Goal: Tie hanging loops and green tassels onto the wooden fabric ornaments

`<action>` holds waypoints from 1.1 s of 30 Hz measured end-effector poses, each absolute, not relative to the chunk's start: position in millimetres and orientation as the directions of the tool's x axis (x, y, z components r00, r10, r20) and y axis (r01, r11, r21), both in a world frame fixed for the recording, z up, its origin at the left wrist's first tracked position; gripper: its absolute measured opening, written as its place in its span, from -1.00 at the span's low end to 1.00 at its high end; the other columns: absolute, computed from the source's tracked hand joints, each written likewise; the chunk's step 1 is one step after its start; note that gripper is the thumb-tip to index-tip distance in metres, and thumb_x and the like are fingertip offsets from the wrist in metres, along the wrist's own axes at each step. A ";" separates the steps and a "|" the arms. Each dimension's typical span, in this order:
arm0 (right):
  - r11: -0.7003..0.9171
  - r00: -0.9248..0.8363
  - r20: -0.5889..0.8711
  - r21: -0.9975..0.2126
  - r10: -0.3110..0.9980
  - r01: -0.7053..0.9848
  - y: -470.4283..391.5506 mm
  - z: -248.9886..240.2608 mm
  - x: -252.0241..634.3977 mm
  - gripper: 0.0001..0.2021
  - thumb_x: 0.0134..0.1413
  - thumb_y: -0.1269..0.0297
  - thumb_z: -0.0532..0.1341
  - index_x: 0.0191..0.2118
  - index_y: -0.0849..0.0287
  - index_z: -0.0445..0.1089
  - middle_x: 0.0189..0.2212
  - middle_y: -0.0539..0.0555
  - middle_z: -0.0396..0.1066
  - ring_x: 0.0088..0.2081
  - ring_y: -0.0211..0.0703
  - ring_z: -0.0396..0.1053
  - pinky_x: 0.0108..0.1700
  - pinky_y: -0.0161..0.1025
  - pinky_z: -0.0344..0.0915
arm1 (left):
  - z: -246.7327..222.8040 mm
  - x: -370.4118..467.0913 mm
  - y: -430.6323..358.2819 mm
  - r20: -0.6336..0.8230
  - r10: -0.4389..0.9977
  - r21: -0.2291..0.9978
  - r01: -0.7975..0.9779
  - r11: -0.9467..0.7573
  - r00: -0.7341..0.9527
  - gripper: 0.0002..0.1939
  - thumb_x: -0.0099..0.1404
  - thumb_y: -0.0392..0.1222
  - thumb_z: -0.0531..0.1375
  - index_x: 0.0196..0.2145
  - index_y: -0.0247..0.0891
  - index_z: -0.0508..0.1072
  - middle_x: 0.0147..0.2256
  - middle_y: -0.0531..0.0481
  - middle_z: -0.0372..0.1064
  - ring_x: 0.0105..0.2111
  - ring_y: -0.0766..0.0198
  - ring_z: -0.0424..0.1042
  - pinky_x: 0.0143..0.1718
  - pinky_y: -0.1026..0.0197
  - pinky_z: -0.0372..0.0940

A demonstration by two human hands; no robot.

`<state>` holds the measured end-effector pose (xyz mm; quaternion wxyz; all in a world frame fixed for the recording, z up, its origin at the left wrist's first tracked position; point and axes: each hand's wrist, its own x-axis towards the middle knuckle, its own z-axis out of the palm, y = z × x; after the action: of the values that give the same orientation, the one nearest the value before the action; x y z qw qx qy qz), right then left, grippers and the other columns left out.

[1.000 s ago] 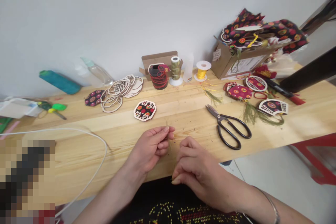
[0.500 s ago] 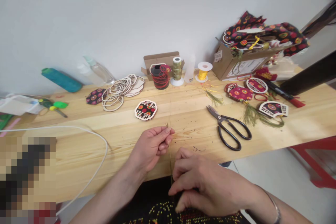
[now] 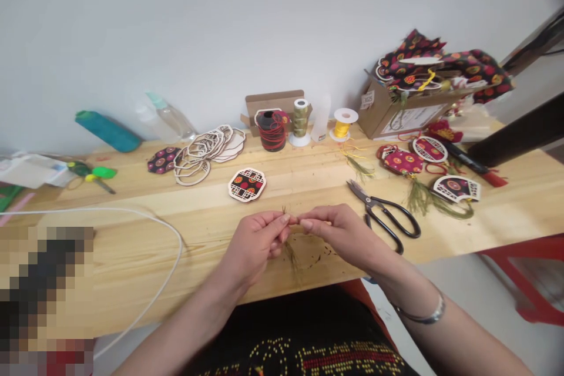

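My left hand (image 3: 259, 241) pinches a thin bundle of olive-green thread (image 3: 291, 255); short ends stick up above the fingertips and loose strands hang below. Close against it, my right hand (image 3: 335, 232) is closed in a pinch at the same bundle, its fingertips meeting those of my left; what exactly lies between them is too small to make out. Behind my hands lies an octagonal wooden-framed ornament (image 3: 247, 185) with patterned fabric. Black-handled scissors (image 3: 383, 211) rest just right of my right hand, blades pointing away.
Along the wall stand a red cord spool (image 3: 272, 132), an olive thread spool (image 3: 301, 123) and a yellow spool (image 3: 342, 126). Wooden frames (image 3: 200, 150) are piled left of them. A cardboard box (image 3: 405, 114) of fabric and several tasselled ornaments (image 3: 456, 188) sit right. A white cable (image 3: 176, 247) curves at left.
My right hand has risen from near my lap to the fingertips of my left hand. The left hand keeps its pinch on the thread.
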<state>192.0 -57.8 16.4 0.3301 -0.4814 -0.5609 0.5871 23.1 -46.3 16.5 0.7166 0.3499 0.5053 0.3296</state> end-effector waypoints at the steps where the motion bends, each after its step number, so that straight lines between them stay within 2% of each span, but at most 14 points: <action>1: -0.163 -0.362 -0.187 -0.982 0.913 0.096 -54.8 12.7 188.6 -0.80 0.10 0.22 0.17 -0.28 0.11 0.54 -0.39 0.02 0.51 -0.26 -0.22 0.39 -0.13 -0.22 0.26 | 16.7 22.9 -46.4 -0.491 0.825 0.837 -0.111 0.535 0.278 -0.77 0.04 -0.15 0.29 -0.61 -0.36 0.41 -0.68 0.13 0.13 -0.70 0.54 -0.06 -0.69 0.40 -0.21; 3: -0.197 -0.406 -0.183 -0.980 0.895 0.009 -51.0 8.7 183.2 -0.79 0.10 0.21 0.16 -0.26 0.11 0.54 -0.37 0.02 0.52 -0.24 -0.22 0.39 -0.10 -0.22 0.25 | 16.4 22.2 -46.7 -0.488 0.824 0.842 -0.093 0.531 0.289 -0.76 0.05 -0.14 0.28 -0.61 -0.35 0.41 -0.67 0.13 0.13 -0.69 0.53 -0.06 -0.68 0.39 -0.21; 9: -0.386 -0.235 -0.363 -0.920 0.902 -0.061 -47.9 8.6 171.9 -0.76 -0.15 0.26 0.32 -0.29 0.23 0.53 -0.42 0.05 0.50 -0.43 -0.31 0.34 -0.38 -0.32 0.24 | 13.0 22.1 -49.3 -0.484 0.826 0.865 0.015 0.502 0.290 -0.67 0.10 -0.12 0.22 -0.71 -0.31 0.30 -0.73 0.17 0.03 -0.72 0.52 -0.09 -0.67 0.37 -0.19; 15: -0.374 -0.174 -0.348 -0.915 0.921 -0.152 -44.3 7.8 165.1 -0.89 -0.23 0.31 0.34 -0.49 0.25 0.50 -0.60 -0.03 0.41 -0.55 -0.37 0.24 -0.47 -0.34 0.17 | 9.7 21.3 -50.1 -0.456 0.841 0.889 0.094 0.449 0.292 -0.69 0.14 -0.16 0.18 -0.70 -0.29 0.32 -0.71 0.13 0.11 -0.72 0.49 0.01 -0.67 0.36 -0.13; 20: -0.345 -0.164 -0.319 -0.925 0.933 -0.161 -41.9 5.4 162.7 -0.86 -0.17 0.30 0.30 -0.58 0.25 0.40 -0.66 -0.08 0.31 -0.60 -0.41 0.16 -0.49 -0.35 0.11 | 10.7 21.8 -51.6 -0.444 0.851 0.890 0.025 0.456 0.280 -0.67 0.13 -0.13 0.20 -0.70 -0.30 0.29 -0.70 0.14 0.09 -0.70 0.50 -0.02 -0.67 0.37 -0.14; 24: -0.338 -0.176 -0.311 -0.929 0.934 -0.152 -41.5 2.8 161.0 -0.81 -0.15 0.27 0.28 -0.62 0.24 0.33 -0.69 -0.11 0.23 -0.61 -0.42 0.12 -0.50 -0.36 0.08 | 11.6 22.1 -52.0 -0.490 0.824 0.839 -0.101 0.534 0.283 -0.78 0.08 -0.17 0.22 -0.61 -0.33 0.36 -0.67 0.17 0.01 -0.66 0.50 -0.08 -0.67 0.41 -0.17; 28: -0.328 -0.184 -0.303 -0.936 0.935 -0.128 -41.4 0.5 160.2 -0.78 -0.11 0.22 0.25 -0.60 0.24 0.33 -0.65 -0.07 0.29 -0.59 -0.41 0.13 -0.51 -0.37 0.06 | 10.9 20.9 -52.2 -0.516 0.807 0.777 -0.240 0.582 0.288 -0.83 0.09 -0.18 0.20 -0.56 -0.34 0.37 -0.63 0.16 0.00 -0.63 0.49 -0.08 -0.66 0.43 -0.19; 33: -0.325 -0.166 -0.301 -0.934 0.939 -0.146 -41.6 -1.0 159.1 -0.77 -0.13 0.18 0.27 -0.59 0.24 0.32 -0.66 -0.07 0.27 -0.60 -0.41 0.09 -0.54 -0.38 0.03 | 11.0 21.2 -53.2 -0.526 0.801 0.765 -0.253 0.592 0.284 -0.80 0.04 -0.15 0.28 -0.51 -0.35 0.41 -0.63 0.16 0.03 -0.62 0.49 -0.07 -0.65 0.43 -0.14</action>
<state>159.1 -41.6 -1.0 0.4182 -0.4920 -0.4030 0.6485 21.2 -53.2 11.0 0.7497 0.2832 0.4839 0.3517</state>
